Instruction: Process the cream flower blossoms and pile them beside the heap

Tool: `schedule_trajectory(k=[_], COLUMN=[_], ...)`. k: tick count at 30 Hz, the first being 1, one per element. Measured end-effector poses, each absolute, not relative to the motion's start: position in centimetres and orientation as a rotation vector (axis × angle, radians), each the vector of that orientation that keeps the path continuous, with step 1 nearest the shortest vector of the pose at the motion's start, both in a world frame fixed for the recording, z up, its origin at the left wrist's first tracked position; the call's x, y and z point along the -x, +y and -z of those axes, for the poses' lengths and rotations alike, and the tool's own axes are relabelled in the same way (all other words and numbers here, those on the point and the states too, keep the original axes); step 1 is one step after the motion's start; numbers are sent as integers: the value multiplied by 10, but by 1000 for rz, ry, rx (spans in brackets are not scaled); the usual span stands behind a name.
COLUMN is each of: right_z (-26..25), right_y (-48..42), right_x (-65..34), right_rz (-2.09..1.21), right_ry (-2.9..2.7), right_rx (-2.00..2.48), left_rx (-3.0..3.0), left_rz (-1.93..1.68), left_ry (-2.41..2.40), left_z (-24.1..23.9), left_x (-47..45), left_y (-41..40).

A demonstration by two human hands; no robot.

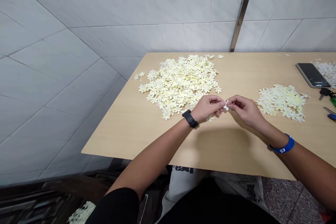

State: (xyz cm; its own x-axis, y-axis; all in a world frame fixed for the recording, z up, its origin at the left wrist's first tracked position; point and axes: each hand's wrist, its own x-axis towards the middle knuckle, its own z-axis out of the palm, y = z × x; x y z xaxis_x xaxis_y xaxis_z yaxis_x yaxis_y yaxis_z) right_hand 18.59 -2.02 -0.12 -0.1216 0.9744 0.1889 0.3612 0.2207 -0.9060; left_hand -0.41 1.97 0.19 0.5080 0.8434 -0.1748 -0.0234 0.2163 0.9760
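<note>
Between my two hands, above the wooden table [162, 143], is a small white flower [226, 105]. My left hand [208, 107], with a black watch at the wrist, pinches the flower from one side. From the other side my right hand [244, 109] pinches it too, a blue band on that wrist. A large heap of pale yellow-white flowers [183, 80] lies just beyond and left of my left hand. To the right of my right hand spreads a smaller pile of similar flowers [282, 101]. Fingertips partly cover the held flower.
A phone [313, 75] lies at the right, beside a pile of small white pieces [327, 71]. Keys [325, 93] and a blue-handled tool [331, 114] are near the right edge. Tiled walls [131, 40] border the table, with a metal strip [243, 12] running up.
</note>
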Motion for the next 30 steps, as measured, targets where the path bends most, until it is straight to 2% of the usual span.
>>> schedule_trajectory(k=[18,20,25,30], right_z=[0,1,1,-2], right_y=[-18,-19,-25,-30], right_x=[-183,-183,-179,-176], right_rz=[-1014,-914,-433,-297], right_ry=[-1393,-1436,-1630,-1669], right_rx=[1228,1227,1241,1249], left_rx=[-1153,-1165,-1203,-1239], left_rz=[-753,-786,-906,-940], left_ry=[792,798,805,778], left_z=[1,2,8,10], left_x=[5,5,2,0], left_y=[20,20,19,16])
